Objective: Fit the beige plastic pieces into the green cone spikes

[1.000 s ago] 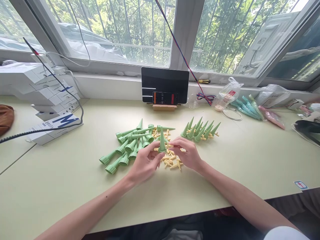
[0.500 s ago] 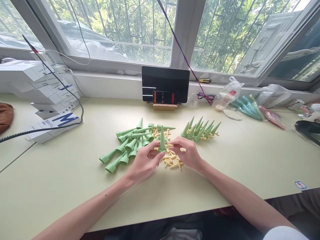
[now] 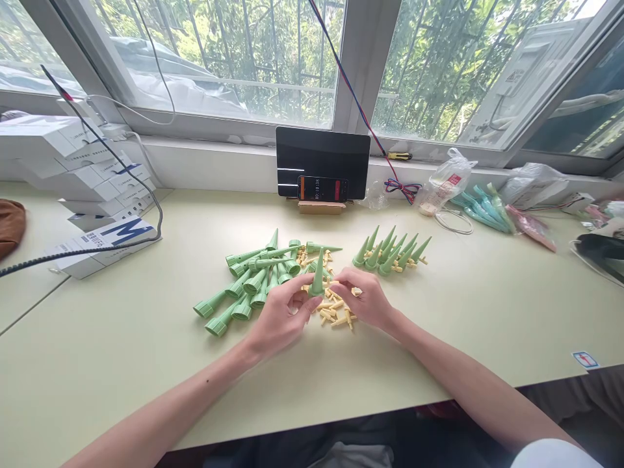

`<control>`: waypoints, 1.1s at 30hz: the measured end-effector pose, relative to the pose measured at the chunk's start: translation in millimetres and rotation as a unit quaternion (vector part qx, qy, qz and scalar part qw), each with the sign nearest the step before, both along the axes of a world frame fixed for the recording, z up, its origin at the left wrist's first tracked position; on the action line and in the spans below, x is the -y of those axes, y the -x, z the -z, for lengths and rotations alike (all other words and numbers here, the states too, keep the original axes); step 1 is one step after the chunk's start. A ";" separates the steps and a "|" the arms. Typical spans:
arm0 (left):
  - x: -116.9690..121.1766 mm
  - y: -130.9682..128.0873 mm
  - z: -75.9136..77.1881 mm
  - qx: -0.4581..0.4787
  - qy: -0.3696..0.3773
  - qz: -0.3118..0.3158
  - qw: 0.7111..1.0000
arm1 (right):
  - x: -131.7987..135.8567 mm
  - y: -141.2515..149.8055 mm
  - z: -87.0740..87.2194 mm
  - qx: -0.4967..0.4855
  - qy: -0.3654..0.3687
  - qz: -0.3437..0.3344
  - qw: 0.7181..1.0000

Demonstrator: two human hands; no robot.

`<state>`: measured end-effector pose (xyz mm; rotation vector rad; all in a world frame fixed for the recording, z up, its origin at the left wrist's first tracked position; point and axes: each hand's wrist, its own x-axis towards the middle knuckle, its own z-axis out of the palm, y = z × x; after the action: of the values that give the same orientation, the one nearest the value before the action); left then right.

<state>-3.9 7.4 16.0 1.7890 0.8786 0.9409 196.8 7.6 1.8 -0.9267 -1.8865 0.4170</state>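
Observation:
My left hand (image 3: pixel 285 312) is closed around the wide base of a green plastic watering spike (image 3: pixel 318 276), its point up and leaning slightly right. Close to the spike's right side, my right hand (image 3: pixel 364 298) is closed in a pinch at a small pale-yellow valve piece, mostly hidden by the fingers. Beneath and between both hands lie loose yellow valve pieces (image 3: pixel 336 313). A heap of green spikes (image 3: pixel 244 286) lies to the left of my left hand. Beyond my right hand, several spikes stand upright in a group (image 3: pixel 390 253), with yellow pieces sticking out near their bases.
A dark tablet (image 3: pixel 322 153) with a phone (image 3: pixel 322 189) before it leans at the back on a cardboard stand (image 3: pixel 322 208). White boxes (image 3: pixel 107 188) are stacked at the left, crossed by a black cable (image 3: pixel 158 214). Plastic bags (image 3: pixel 446 182) lie along the right back.
The held spike has tipped slightly to the right. My right fingers have shifted a little at its side, and less of the yellow piece shows. Both arms stay nearly in place.

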 end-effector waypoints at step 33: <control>1.4 -0.4 0.6 0.007 0.033 -0.001 0.999 | 1.6 0.0 2.5 -0.039 0.041 -0.009 0.998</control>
<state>-3.5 6.0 15.4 1.7230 0.8917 0.9145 196.7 6.0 -0.8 -0.9341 -1.8188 0.5380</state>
